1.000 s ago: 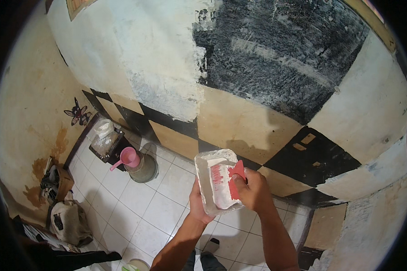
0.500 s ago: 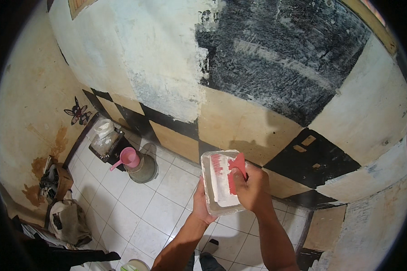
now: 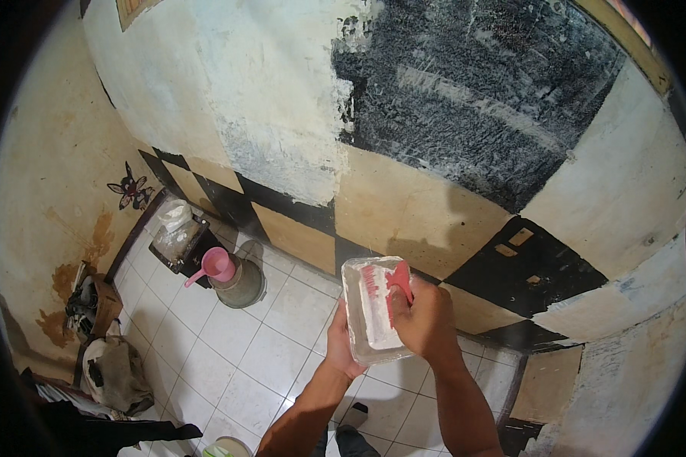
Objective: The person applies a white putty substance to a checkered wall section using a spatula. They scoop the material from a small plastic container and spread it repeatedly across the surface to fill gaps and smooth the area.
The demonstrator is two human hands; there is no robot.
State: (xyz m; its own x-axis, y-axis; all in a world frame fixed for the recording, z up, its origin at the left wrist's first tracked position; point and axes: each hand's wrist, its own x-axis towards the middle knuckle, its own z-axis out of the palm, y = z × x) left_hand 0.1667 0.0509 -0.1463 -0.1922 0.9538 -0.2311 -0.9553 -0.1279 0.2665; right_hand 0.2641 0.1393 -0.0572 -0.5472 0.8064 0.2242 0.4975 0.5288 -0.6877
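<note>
My left hand (image 3: 343,343) grips a shallow rectangular plastic tub (image 3: 381,354) from its left side and underneath. The tub's rim and walls are smeared with whitish filler. Inside it, my right hand (image 3: 425,316) pinches a red putty spreader (image 3: 401,280), thumb on top. White filler coats much of the spreader's wide blade, with red streaks showing through at its left edge. Fingers under the tub and behind the spreader are partly hidden. Both hands are held out in front of the wall, over the tiled floor.
The wall ahead has a rough black patch (image 3: 472,84), white filler and painted checks. On the floor at left are a bucket (image 3: 240,286) with a pink dipper (image 3: 218,263), a black box (image 3: 194,247) bearing a white bag (image 3: 175,215), and a cloth sack (image 3: 118,373).
The red spreader has shifted slightly left within the tub, and less red shows on its blade. The tub has tilted a little; my left hand keeps its hold.
</note>
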